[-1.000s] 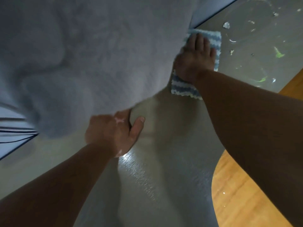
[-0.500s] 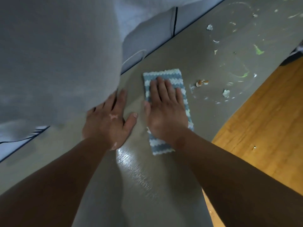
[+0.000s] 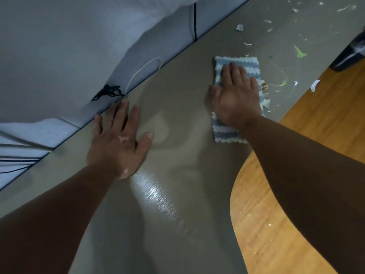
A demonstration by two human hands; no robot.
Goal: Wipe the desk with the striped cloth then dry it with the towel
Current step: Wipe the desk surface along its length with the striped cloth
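The grey desk [image 3: 173, 194] runs from lower left to upper right. A blue-and-white striped cloth [image 3: 227, 133] lies flat on it right of centre. My right hand [image 3: 235, 97] presses palm-down on that cloth, fingers spread and pointing away from me. My left hand [image 3: 120, 141] rests flat on the bare desk near its back edge, fingers apart, holding nothing. A pale grey towel [image 3: 59, 46] fills the upper left of the view, close to the camera, hanging over the wall behind the desk.
Crumbs and green and white smears [image 3: 280, 76] cover the desk beyond the cloth. A wet sheen [image 3: 158, 196] shows near me. Cables [image 3: 107, 91] run along the wall behind the desk. Wooden floor [image 3: 276, 224] lies right of the curved desk edge, with a dark bin [image 3: 349, 56] beyond.
My right hand slid the striped cloth back to the right and a little away from me, towards the crumbs. The towel has swung up and left, uncovering the wall and cables.
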